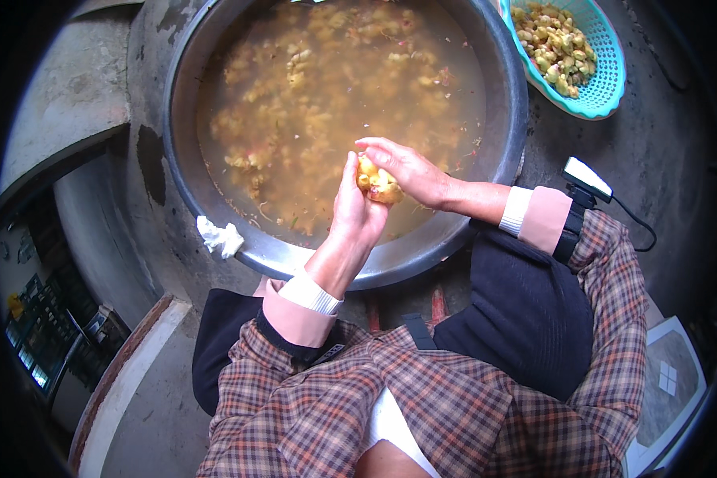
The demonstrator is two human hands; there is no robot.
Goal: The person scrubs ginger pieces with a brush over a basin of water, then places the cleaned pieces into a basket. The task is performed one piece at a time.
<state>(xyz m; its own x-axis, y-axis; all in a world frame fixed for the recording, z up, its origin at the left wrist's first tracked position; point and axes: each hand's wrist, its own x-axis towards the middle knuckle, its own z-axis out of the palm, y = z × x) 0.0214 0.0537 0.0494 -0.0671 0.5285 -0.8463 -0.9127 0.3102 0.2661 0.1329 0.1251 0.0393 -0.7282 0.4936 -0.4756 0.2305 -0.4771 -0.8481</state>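
Note:
Between my two hands is a knobbly yellow rhizome, likely ginger or a similar root [381, 181], with small pinkish spots. My left hand [358, 209] cups it from the left and below. The fingers of my right hand [412, 173] lie against its upper right side. Both hands are above the near right part of a wide metal basin [275, 248]. Murky brown water [346, 119] fills the basin, with many yellow rhizomes under and at the surface, and bits of root and peel floating.
A turquoise plastic colander [609, 89] holding yellow rhizomes [558, 51] stands on the floor at the upper right. Crumpled white material [220, 236] lies on the basin's lower left rim. A pale-framed flat object [669, 382] is at the lower right. Concrete ledges [83, 89] run along the left.

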